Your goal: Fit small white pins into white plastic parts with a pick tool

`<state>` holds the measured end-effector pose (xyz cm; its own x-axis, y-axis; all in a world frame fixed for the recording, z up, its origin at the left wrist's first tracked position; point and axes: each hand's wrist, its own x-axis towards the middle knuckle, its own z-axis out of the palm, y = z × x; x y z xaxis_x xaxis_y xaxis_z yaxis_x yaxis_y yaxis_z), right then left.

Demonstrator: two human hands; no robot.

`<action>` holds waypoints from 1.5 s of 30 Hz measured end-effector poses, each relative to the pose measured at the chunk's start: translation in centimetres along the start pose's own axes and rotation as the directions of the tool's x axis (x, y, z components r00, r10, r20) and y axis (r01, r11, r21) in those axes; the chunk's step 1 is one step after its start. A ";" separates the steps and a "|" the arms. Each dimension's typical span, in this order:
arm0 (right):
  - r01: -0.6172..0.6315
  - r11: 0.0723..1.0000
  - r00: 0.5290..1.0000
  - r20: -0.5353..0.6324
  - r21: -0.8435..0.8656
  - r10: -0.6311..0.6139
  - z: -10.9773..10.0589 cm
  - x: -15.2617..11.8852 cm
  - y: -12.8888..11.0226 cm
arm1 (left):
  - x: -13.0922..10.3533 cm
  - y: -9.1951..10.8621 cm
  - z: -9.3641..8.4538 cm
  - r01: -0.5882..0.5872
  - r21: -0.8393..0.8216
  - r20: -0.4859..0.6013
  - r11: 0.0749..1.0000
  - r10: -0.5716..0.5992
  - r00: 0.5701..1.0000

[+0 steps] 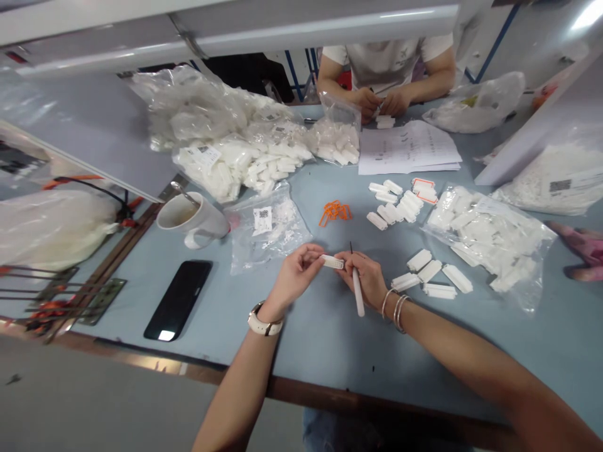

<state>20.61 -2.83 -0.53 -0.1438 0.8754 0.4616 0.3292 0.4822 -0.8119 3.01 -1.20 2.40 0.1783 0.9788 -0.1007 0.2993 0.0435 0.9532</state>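
Near the middle of the blue table, my left hand (298, 274) pinches one end of a small white plastic piece (332, 262) with a row of slots. My right hand (366, 277) is closed round a tool with a white handle (358, 292) and a thin dark tip, and its fingertips touch the piece's other end. Beyond my hands lies a small heap of orange clips (335, 211). White pieces (429, 270) lie loose to the right of my right hand, and more white pieces (398, 207) lie further back, some with orange edging.
A mug with a spoon (193, 218) and a black phone (178, 300) are at the left. Bags of white parts (245, 157) fill the back left; another bag (490, 232) lies at the right. Across the table a person's hands (382, 102) work behind paper sheets (409, 148).
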 end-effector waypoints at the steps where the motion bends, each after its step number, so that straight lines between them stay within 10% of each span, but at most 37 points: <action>1: 0.007 1.000 1.000 -0.002 0.005 -0.007 0.0 0.0 0.0 | 0.0 0.1 0.0 0.025 -0.045 0.013 0.999 -0.024 1.000; 13: -0.005 1.000 1.000 0.000 0.026 0.005 0.2 0.0 0.0 | -0.3 0.8 -0.2 0.031 -0.030 -0.048 0.999 -0.033 0.998; 20: -0.043 0.999 0.999 0.030 0.034 0.042 0.1 -0.1 0.1 | 0.5 -0.8 -3.0 0.046 0.435 -0.385 0.899 0.140 0.912; 30: -0.037 0.999 0.998 0.046 0.011 0.037 0.1 -0.1 0.2 | 1.2 -2.7 -2.7 -0.064 0.803 -0.116 0.593 0.260 0.959; 45: -0.050 0.999 0.998 0.031 0.000 0.050 0.3 -0.2 0.5 | 0.9 -1.7 -3.5 0.089 0.755 -0.161 0.650 0.051 0.986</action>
<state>20.55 -2.73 -1.16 -0.1557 0.8991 0.4092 0.3360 0.4377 -0.8339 -0.66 0.31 1.65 0.0400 0.9992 -0.0041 0.9178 -0.0351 0.3954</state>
